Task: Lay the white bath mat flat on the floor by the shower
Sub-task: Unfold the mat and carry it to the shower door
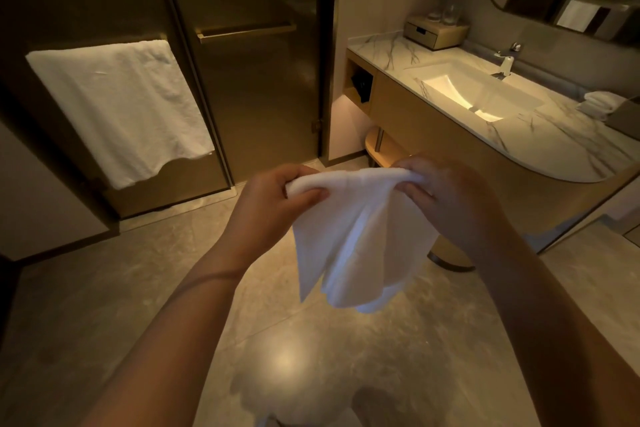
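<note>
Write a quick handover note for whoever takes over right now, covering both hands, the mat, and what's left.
Left hand: pinching one end of the white terry bath mat's top edge.
Right hand: pinching the other end.
Mat: in the air, bunched, hanging in folds above the glossy beige tiled floor.
Done: mat picked up.
Left: spread it open, lower it flat on the floor by the tinted glass shower door.

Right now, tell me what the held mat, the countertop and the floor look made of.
Bath mat: soft white terry-like cloth; it drapes and folds. Countertop: polished marble or a lookalike, white with grey veins. Floor: glossy beige stone-look tile, reflecting light, with faint joints.
</note>
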`<state>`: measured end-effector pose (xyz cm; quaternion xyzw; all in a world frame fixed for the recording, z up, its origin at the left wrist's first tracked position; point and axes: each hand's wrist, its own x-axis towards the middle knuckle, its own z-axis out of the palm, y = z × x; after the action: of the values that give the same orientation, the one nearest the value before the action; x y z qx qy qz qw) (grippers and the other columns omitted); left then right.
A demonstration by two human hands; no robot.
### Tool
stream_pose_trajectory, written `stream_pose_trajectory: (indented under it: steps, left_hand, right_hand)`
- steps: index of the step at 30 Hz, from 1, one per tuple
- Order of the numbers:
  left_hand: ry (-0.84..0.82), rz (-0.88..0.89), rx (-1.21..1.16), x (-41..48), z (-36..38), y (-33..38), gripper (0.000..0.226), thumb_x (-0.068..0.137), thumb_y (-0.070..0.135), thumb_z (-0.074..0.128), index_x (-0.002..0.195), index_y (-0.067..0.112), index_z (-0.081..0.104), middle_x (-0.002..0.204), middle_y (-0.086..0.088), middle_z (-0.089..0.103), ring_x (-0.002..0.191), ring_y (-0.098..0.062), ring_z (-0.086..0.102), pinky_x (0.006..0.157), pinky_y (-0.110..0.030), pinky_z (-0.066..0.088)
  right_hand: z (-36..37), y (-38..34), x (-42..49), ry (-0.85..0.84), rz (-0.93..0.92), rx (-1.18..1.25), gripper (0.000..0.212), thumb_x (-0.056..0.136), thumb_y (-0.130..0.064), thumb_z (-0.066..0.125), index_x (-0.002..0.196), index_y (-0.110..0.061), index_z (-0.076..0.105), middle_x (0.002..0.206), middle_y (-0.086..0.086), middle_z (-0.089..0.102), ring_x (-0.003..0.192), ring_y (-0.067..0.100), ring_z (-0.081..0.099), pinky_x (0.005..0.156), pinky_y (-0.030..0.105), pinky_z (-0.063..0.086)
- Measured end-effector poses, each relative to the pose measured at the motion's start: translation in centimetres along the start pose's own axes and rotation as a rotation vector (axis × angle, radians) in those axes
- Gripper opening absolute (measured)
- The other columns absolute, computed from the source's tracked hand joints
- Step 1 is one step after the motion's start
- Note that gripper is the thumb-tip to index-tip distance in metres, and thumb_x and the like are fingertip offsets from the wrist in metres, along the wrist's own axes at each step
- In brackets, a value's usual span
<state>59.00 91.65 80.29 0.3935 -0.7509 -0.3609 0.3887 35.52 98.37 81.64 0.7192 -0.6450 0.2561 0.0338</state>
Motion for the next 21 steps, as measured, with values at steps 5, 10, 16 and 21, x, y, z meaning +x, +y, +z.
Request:
stream_pose_trajectory:
  steps: [5, 10, 16, 21]
  left_hand:
    - [0.086, -0.032, -0.068, 0.1, 0.7, 0.9, 0.011, 0.079, 0.027, 0.070, 0.089, 0.032, 0.067, 0.087, 0.010, 0.067, 0.080, -0.006, 0.063, 0.059, -0.013, 0.050]
    - [0.074, -0.015, -0.077, 0.0, 1.4, 1.7, 0.012, 0.083, 0.023, 0.067, 0.093, 0.029, 0.069, 0.089, 0.012, 0.068, 0.082, -0.002, 0.063, 0.065, -0.014, 0.052]
    - [0.058, -0.012, -0.001, 0.0, 1.5, 1.8, 0.014, 0.082, 0.025, 0.067, 0.095, 0.030, 0.068, 0.091, 0.015, 0.067, 0.085, -0.001, 0.062, 0.064, -0.010, 0.050]
    - [0.105, 0.016, 0.013, -0.3, 0.4, 1.5, 0.016, 0.079, 0.027, 0.071, 0.094, 0.028, 0.067, 0.090, 0.014, 0.067, 0.084, -0.003, 0.062, 0.066, -0.010, 0.050]
  right_hand:
    - [-0.2, 0.3, -0.5, -0.035, 0.043, 0.024, 0.024, 0.088, -0.022, 0.060, 0.110, -0.015, 0.063, 0.100, -0.001, 0.064, 0.084, 0.008, 0.047, 0.072, 0.021, 0.033]
    - [0.7, 0.0, -1.0, -0.196, 0.133, 0.196, 0.021, 0.088, -0.029, 0.057, 0.107, -0.023, 0.064, 0.089, -0.015, 0.056, 0.078, 0.003, 0.053, 0.064, 0.015, 0.037]
    - [4.0, -2.8, -2.3, -0.121, 0.170, 0.344, 0.020, 0.095, -0.036, 0.045, 0.094, -0.023, 0.060, 0.082, -0.004, 0.063, 0.075, 0.010, 0.058, 0.069, 0.034, 0.050]
    - [4.3, -3.9, -1.9, -0.002, 0.186, 0.428, 0.008, 0.093, -0.035, 0.050, 0.095, -0.031, 0.056, 0.087, -0.008, 0.064, 0.080, 0.007, 0.059, 0.070, 0.031, 0.052]
